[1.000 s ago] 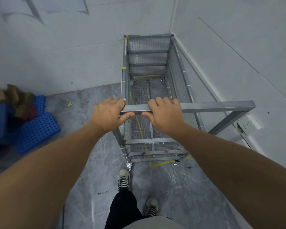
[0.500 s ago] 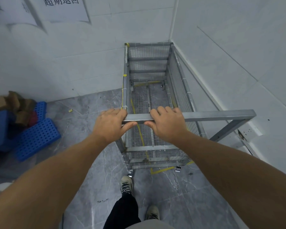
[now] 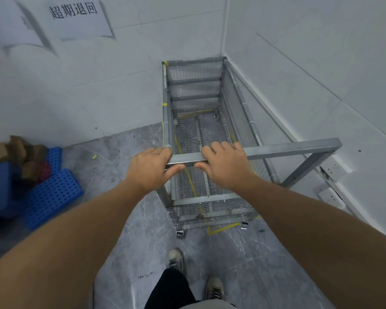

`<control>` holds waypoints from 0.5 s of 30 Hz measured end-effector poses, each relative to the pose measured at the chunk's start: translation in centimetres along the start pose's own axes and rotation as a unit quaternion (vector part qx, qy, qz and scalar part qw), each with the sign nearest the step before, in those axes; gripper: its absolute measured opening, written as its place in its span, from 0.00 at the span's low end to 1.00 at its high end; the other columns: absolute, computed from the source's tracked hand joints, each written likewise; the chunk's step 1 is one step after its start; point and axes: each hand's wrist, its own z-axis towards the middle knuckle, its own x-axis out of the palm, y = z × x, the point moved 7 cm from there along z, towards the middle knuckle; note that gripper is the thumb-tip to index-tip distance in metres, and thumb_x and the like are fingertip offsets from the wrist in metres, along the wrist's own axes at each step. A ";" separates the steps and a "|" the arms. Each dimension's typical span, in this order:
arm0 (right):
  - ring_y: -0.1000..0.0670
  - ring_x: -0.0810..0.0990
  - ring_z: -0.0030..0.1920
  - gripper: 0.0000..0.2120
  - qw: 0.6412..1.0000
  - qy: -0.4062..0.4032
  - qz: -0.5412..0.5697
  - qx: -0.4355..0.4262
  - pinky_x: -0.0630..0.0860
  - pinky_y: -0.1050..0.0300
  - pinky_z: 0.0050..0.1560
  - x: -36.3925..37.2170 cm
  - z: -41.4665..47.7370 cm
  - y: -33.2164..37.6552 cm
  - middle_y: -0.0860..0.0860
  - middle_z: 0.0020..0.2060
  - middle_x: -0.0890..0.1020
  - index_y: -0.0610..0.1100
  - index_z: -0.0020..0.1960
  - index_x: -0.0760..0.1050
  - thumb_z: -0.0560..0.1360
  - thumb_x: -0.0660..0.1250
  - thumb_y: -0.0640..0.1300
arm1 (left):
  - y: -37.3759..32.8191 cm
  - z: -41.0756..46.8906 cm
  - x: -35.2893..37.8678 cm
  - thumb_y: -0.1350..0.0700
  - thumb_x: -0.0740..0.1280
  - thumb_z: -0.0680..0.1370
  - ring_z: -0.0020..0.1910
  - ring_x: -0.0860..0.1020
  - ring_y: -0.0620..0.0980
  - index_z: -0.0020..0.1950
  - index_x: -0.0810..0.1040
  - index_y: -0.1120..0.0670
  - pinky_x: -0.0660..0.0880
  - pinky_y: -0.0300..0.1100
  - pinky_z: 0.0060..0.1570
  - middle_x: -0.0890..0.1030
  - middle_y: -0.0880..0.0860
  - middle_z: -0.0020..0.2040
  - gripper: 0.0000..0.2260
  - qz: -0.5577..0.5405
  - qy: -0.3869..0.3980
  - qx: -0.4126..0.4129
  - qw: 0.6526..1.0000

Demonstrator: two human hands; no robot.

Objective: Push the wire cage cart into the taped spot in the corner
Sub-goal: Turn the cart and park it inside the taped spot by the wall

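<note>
The grey wire cage cart [image 3: 239,121] stands in the corner, its far end against the back wall and its right side along the right wall. Its metal handle bar [image 3: 288,149] runs across the near end and juts out to the right. My left hand [image 3: 151,167] and my right hand [image 3: 223,163] both grip this bar side by side. Yellow floor tape [image 3: 223,228] shows under the cart's near end and through its mesh floor. The cart is empty inside.
Blue perforated plastic trays [image 3: 51,192] and cardboard [image 3: 20,150] lie on the floor at the left. White tiled walls meet at the corner [image 3: 225,30]. Paper signs [image 3: 76,16] hang on the back wall. My feet [image 3: 176,259] stand on grey marble floor behind the cart.
The view has tilted up, showing more of the back wall and its signs. Both hands stay gripped on the handle bar, and the cart stays in the corner.
</note>
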 end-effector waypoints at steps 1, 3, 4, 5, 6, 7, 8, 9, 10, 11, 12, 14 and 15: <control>0.43 0.76 0.39 0.24 1.000 -0.005 0.002 0.004 0.68 0.47 0.42 0.0 -0.1 0.0 0.47 0.41 0.78 0.45 0.50 0.73 0.79 0.54 0.65 | 0.0 -0.1 0.0 0.34 0.56 0.76 0.30 0.74 0.52 0.39 0.71 0.53 0.61 0.39 0.28 0.78 0.51 0.32 0.23 -0.001 -0.001 0.002 1.000; 0.44 0.75 0.39 0.24 1.000 -0.015 0.003 0.012 0.68 0.47 0.42 0.0 -0.3 0.0 0.48 0.40 0.78 0.45 0.50 0.74 0.79 0.54 0.65 | 0.0 -0.1 0.0 0.34 0.57 0.76 0.30 0.74 0.52 0.39 0.71 0.53 0.60 0.39 0.27 0.78 0.51 0.32 0.22 0.002 -0.006 0.006 1.000; 0.44 0.75 0.39 0.24 1.000 -0.015 0.007 0.015 0.67 0.48 0.42 0.0 -0.3 -0.1 0.48 0.40 0.78 0.46 0.50 0.74 0.78 0.54 0.66 | 0.0 -0.1 0.0 0.35 0.58 0.75 0.29 0.74 0.52 0.38 0.71 0.53 0.59 0.39 0.27 0.77 0.51 0.32 0.22 0.000 -0.012 0.005 1.000; 0.45 0.75 0.39 0.24 1.000 -0.012 0.008 0.019 0.67 0.48 0.43 0.0 -0.3 -0.1 0.49 0.40 0.77 0.46 0.50 0.74 0.78 0.53 0.66 | 0.1 -0.2 0.1 0.35 0.59 0.75 0.29 0.74 0.52 0.38 0.71 0.53 0.59 0.39 0.27 0.77 0.50 0.32 0.21 -0.003 -0.016 0.004 1.000; 0.45 0.75 0.39 0.25 1.000 -0.009 0.008 0.024 0.67 0.48 0.43 -0.1 -0.3 -0.2 0.49 0.40 0.77 0.46 0.50 0.75 0.78 0.53 0.66 | 0.2 -0.2 0.2 0.35 0.60 0.75 0.30 0.74 0.52 0.38 0.71 0.53 0.60 0.40 0.27 0.76 0.50 0.32 0.21 -0.009 -0.019 0.002 1.000; 0.45 0.75 0.39 0.25 1.000 -0.006 0.008 0.029 0.67 0.49 0.43 -0.1 -0.2 -0.3 0.49 0.40 0.77 0.47 0.50 0.75 0.78 0.52 0.66 | 0.3 -0.2 0.4 0.34 0.60 0.76 0.30 0.74 0.52 0.38 0.71 0.53 0.62 0.40 0.26 0.76 0.50 0.32 0.21 -0.017 -0.017 -0.001 1.000; 0.45 0.75 0.40 0.25 0.999 -0.004 0.011 0.033 0.67 0.49 0.43 -0.2 -0.2 -0.3 0.49 0.40 0.77 0.47 0.50 0.75 0.78 0.53 0.66 | 0.4 -0.2 0.7 0.34 0.59 0.76 0.31 0.74 0.52 0.39 0.71 0.52 0.64 0.41 0.25 0.76 0.50 0.32 0.22 -0.026 -0.011 -0.005 1.000; 0.45 0.75 0.40 0.24 0.999 -0.004 0.014 0.037 0.67 0.49 0.43 -0.2 -0.3 -0.3 0.49 0.40 0.77 0.47 0.49 0.75 0.77 0.53 0.66 | 0.5 -0.3 0.9 0.34 0.59 0.76 0.31 0.74 0.52 0.39 0.71 0.52 0.67 0.42 0.25 0.75 0.50 0.33 0.22 -0.032 -0.008 -0.006 0.999; 0.45 0.75 0.40 0.24 0.999 -0.006 0.016 0.040 0.67 0.49 0.44 -0.3 -0.3 -0.3 0.50 0.41 0.77 0.47 0.49 0.75 0.77 0.53 0.66 | 0.6 -0.3 1.0 0.34 0.58 0.76 0.31 0.74 0.52 0.39 0.71 0.52 0.69 0.43 0.24 0.75 0.50 0.33 0.22 -0.032 -0.009 -0.005 0.999; 0.45 0.75 0.41 0.23 0.999 -0.004 0.019 0.042 0.67 0.49 0.44 -0.4 -0.3 -0.3 0.50 0.41 0.77 0.47 0.50 0.75 0.77 0.54 0.66 | 0.7 -0.2 0.9 0.34 0.58 0.76 0.31 0.74 0.52 0.40 0.72 0.52 0.71 0.44 0.24 0.75 0.50 0.33 0.21 -0.033 -0.008 -0.001 0.999; 0.45 0.75 0.42 0.23 0.999 0.003 0.023 0.046 0.67 0.49 0.45 -0.4 -0.3 -0.3 0.50 0.42 0.78 0.48 0.50 0.75 0.77 0.54 0.66 | 0.6 -0.2 0.8 0.35 0.58 0.77 0.32 0.74 0.52 0.42 0.73 0.52 0.71 0.44 0.24 0.75 0.49 0.34 0.20 -0.037 -0.004 0.004 0.999; 0.45 0.75 0.44 0.24 0.997 0.022 0.030 0.062 0.66 0.49 0.47 -0.2 -0.3 -0.5 0.50 0.44 0.78 0.48 0.52 0.75 0.76 0.54 0.67 | 0.6 -0.2 0.7 0.38 0.60 0.77 0.34 0.75 0.51 0.46 0.75 0.50 0.72 0.44 0.27 0.76 0.48 0.37 0.17 -0.051 -0.001 0.022 0.998; 0.45 0.75 0.46 0.25 0.996 0.032 0.034 0.073 0.65 0.50 0.48 -0.1 -0.3 -0.6 0.50 0.45 0.78 0.48 0.53 0.75 0.76 0.53 0.67 | 0.6 -0.3 0.7 0.39 0.60 0.77 0.36 0.76 0.51 0.48 0.75 0.50 0.72 0.44 0.28 0.76 0.48 0.38 0.15 -0.061 0.000 0.032 0.998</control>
